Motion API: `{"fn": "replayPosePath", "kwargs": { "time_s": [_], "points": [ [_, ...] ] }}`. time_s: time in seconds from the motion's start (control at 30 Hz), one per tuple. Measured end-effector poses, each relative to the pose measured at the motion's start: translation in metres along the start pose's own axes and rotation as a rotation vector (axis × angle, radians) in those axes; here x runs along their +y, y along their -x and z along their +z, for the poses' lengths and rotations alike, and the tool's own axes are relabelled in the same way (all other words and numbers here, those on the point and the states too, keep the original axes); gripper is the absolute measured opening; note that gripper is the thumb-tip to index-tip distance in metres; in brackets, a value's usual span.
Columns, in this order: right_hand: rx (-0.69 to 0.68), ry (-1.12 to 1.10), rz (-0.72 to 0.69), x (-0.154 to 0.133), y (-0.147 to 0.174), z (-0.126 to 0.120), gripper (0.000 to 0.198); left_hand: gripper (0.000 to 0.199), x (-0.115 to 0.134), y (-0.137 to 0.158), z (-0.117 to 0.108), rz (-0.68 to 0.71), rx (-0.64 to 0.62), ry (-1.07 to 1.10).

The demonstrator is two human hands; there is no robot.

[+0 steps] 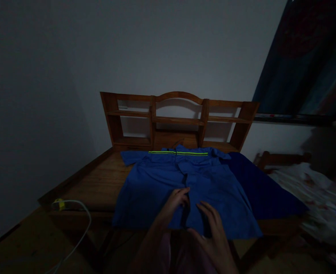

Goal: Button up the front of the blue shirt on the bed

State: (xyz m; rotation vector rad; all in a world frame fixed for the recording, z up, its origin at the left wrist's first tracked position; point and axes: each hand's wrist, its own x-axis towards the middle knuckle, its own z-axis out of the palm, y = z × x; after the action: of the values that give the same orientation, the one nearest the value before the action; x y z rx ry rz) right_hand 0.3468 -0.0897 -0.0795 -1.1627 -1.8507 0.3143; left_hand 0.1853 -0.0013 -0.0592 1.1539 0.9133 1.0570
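Observation:
A blue short-sleeved shirt (153, 190) lies spread on the wooden desk, its collar towards the back and its hem at the front edge. Yellow-green stripes cross its chest, and its front opening runs down the middle. My left hand (177, 200) rests on the shirt beside that opening, fingers curved and slightly apart, with nothing visible in them. To its right, my right hand (212, 232) hovers over or touches the lower front panel; contact is hard to make out in the dim light. Its thumb and fingers are spread wide and hold nothing.
The wooden desk (99, 184) has a shelf unit (178, 121) at its back against the wall. Dark blue cloth (259, 186) lies right of the shirt. A white cable (88, 217) hangs over the left front edge. Whitish fabric (311, 182) is heaped at the right.

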Motion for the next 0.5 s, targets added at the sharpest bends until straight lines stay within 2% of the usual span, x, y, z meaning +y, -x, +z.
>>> {"fn": "replayPosePath", "kwargs": {
  "time_s": [0.1,0.17,0.3,0.4,0.5],
  "points": [
    [-0.023,0.053,-0.012,0.003,0.017,-0.003,0.069,0.034,0.006,0.022,0.010,-0.073,-0.098,0.257],
    [0.010,0.070,-0.014,0.002,0.023,-0.003,0.063,0.040,0.006,0.039,0.019,-0.084,-0.106,0.347],
    [0.130,0.071,-0.033,0.001,0.031,-0.002,0.041,0.045,-0.005,0.065,0.034,0.005,-0.018,0.387],
    [0.276,0.030,-0.013,0.001,0.035,-0.001,0.025,0.042,-0.029,0.075,0.036,0.049,0.007,0.451],
    [0.359,-0.026,0.069,-0.002,0.035,0.000,0.012,0.034,-0.070,0.083,0.035,0.009,0.099,0.529]
  ]
}}
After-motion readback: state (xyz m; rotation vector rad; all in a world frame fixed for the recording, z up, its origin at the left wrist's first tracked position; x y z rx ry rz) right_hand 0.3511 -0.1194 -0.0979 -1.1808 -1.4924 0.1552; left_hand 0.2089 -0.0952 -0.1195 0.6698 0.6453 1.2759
